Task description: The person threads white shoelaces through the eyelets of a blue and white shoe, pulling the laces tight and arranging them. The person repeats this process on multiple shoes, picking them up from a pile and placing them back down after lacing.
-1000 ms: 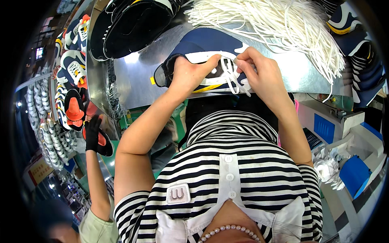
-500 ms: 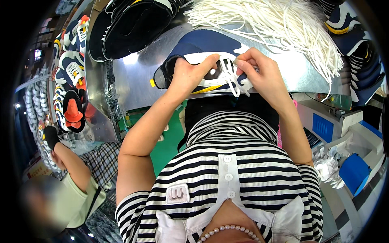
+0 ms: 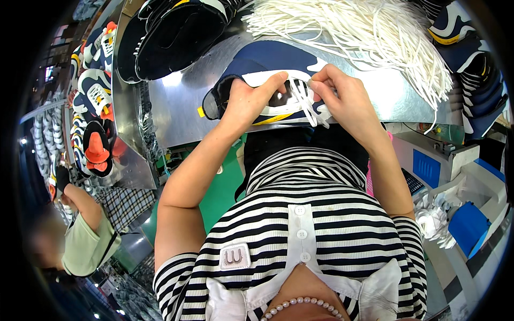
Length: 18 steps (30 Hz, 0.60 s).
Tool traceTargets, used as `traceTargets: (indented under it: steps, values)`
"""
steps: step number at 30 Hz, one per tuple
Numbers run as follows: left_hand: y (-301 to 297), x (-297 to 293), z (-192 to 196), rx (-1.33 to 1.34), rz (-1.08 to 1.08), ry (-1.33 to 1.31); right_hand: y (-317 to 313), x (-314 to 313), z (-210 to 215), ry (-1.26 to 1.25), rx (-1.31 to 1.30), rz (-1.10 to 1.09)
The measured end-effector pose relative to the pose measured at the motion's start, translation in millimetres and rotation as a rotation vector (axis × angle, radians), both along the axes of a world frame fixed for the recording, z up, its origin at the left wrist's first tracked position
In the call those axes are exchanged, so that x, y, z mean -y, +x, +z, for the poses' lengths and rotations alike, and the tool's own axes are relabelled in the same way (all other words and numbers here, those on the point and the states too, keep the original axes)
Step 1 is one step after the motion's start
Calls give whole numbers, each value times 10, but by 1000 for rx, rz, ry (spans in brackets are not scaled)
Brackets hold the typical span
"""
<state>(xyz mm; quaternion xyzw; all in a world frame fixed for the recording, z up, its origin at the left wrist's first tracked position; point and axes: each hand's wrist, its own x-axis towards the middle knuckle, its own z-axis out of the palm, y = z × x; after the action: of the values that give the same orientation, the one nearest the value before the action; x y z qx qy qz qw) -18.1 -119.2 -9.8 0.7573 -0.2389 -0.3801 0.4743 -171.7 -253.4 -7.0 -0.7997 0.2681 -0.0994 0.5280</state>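
A navy, white and yellow shoe upper [image 3: 274, 55] lies on its side on the metal table [image 3: 174, 107], its dark opening toward the left. My left hand [image 3: 247, 100] reaches into that opening, fingers inside and thumb on the white eyelet edge, gripping the upper. White shoelace [image 3: 303, 102] runs in loose strands across the throat and hangs over the near side. At the eyelets right of the strands, my right hand [image 3: 342, 95] is closed in a pinch, thumb against forefinger. A lace seems to be between those fingertips, though they mostly cover it.
A big heap of white laces [image 3: 364, 37] spreads over the back right. Black shoe uppers [image 3: 179, 43] are piled at back left, more uppers [image 3: 484, 91] stacked far right. Finished-looking shoes [image 3: 96, 96] stand left. A grey machine [image 3: 455, 171] is at right; a co-worker [image 3: 88, 235] is lower left.
My right hand has shifted very slightly at the eyelets, and the lace strands lie a little differently. My left hand keeps its grip. The co-worker at left has moved farther left.
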Motion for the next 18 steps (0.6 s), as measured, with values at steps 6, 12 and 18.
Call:
traceTargets:
  steps: [6,12,18]
  values:
    - [-29,-22,57,-80,-31,-38,71,-25,-81,-136,13,33]
    - [-117,-31,-45,-85,-128,-154,250,6,-109,-348,-56,145]
    - [103,-14,39,-163,-142,45,64,214,67,-22,56,-85]
